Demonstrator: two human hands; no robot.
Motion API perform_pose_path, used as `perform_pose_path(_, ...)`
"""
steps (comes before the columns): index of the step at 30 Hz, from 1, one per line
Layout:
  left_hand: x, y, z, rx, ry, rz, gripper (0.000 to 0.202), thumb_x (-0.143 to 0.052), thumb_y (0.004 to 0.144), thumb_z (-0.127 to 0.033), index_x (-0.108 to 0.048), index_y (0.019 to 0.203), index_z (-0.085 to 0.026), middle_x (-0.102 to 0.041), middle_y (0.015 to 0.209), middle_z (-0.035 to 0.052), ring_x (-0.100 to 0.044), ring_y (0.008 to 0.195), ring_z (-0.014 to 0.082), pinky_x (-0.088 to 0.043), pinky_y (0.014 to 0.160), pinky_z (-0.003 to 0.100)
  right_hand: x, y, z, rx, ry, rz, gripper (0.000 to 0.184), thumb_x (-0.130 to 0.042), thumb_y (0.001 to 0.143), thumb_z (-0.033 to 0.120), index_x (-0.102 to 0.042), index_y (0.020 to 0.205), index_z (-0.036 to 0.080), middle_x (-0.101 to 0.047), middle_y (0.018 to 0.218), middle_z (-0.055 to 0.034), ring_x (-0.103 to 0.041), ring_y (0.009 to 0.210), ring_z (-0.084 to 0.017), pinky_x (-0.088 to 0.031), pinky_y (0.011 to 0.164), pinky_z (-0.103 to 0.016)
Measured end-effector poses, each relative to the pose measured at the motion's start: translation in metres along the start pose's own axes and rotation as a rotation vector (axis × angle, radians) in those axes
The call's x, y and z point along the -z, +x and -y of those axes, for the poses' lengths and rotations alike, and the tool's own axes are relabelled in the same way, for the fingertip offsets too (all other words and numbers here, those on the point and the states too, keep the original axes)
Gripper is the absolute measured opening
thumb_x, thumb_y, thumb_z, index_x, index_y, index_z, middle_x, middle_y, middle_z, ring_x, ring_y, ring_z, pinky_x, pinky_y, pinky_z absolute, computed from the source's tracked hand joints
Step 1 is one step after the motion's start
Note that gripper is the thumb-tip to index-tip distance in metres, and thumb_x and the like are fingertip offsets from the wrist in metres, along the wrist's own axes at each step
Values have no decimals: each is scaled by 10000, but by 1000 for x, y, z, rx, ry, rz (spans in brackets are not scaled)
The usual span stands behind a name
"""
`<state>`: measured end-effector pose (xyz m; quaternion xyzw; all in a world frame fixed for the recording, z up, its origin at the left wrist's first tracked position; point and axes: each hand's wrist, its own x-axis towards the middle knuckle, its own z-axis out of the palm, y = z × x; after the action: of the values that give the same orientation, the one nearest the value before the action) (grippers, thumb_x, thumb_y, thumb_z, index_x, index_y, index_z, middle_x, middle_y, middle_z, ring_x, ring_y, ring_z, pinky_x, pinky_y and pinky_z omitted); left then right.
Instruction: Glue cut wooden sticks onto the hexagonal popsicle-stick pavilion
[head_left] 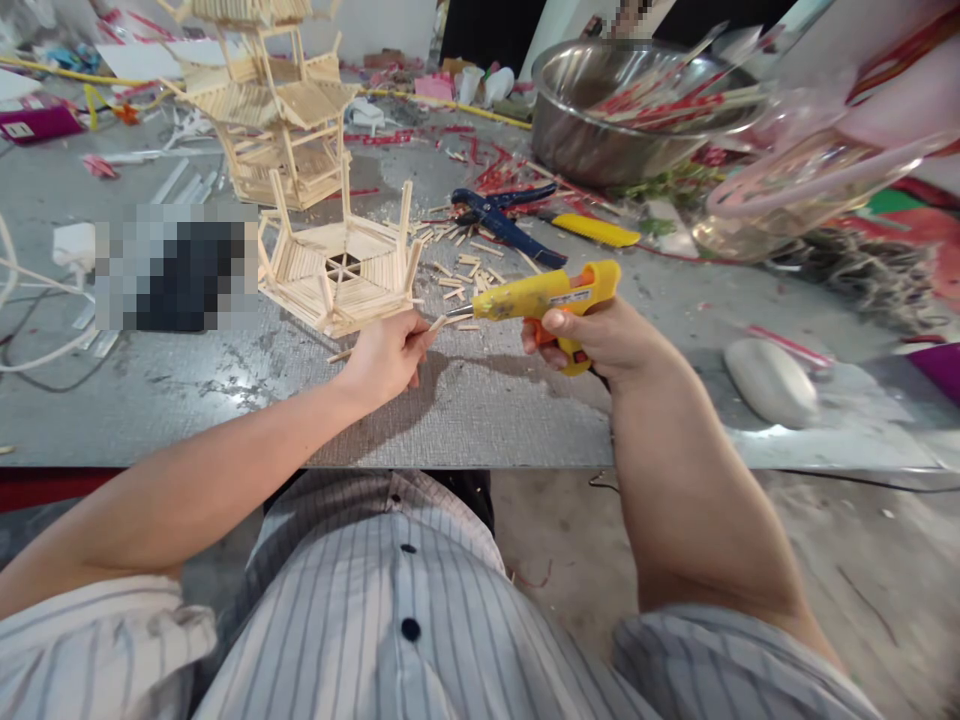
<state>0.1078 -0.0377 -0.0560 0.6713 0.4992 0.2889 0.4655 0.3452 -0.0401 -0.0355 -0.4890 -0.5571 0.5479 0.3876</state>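
Note:
Between the thumb and fingers of my left hand (386, 358) is a small wooden stick (437, 324), its end poking out to the right. My right hand (600, 338) is wrapped round the handle of a yellow glue gun (525, 293) with an orange trigger. The gun's metal nozzle points left and meets or nearly meets the stick's tip. Just beyond my left hand lies a hexagonal frame of wooden sticks (300, 262) with upright posts at its corners. Behind that stands a tiered wooden-stick pagoda (281, 125), its top cut off by the picture's edge.
Short cut sticks (469, 270) lie scattered beyond the gun. Past them are dark blue cutters (502, 222) and a yellow utility knife (596, 230). A steel basin (600, 150) holds red-and-white strips. At right are a pale oval object (771, 382) and a clear jug (810, 190).

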Motion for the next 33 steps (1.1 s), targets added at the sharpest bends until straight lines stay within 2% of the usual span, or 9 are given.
perform_pose_path(11, 0, 1, 2, -16, 5, 3, 275, -523, 924, -147, -459, 659, -180, -484, 446, -58, -507, 338, 76, -380, 331, 138, -5, -1, 4, -21, -24, -24, 594, -861, 412, 614, -566, 637, 151, -591, 482, 20, -434, 295, -50, -283, 290, -180)
perform_pose_path(20, 0, 3, 7, -44, -28, 7, 262, -531, 924, -165, -474, 668, -174, -496, 460, -57, -520, 343, 75, -392, 333, 134, 0, 0, 1, -13, -57, 24, 493, -843, 520, 551, -558, 653, 171, -565, 508, 24, -424, 319, -49, -276, 301, -197)
perform_pose_path(28, 0, 2, 4, -19, -38, -4, 263, -531, 924, -137, -470, 669, -167, -491, 469, -63, -503, 335, 55, -368, 331, 117, -2, -2, 4, -50, -74, -42, 596, -855, 416, 631, -561, 641, 164, -565, 490, 29, -429, 316, -52, -285, 310, -197)
perform_pose_path(33, 1, 1, 2, -22, -10, 4, 266, -524, 923, -160, -466, 664, -179, -486, 448, -57, -514, 351, 88, -380, 355, 157, 2, -2, 1, -13, -84, -30, 511, -837, 495, 609, -569, 622, 193, -566, 515, 11, -419, 336, -61, -274, 309, -219)
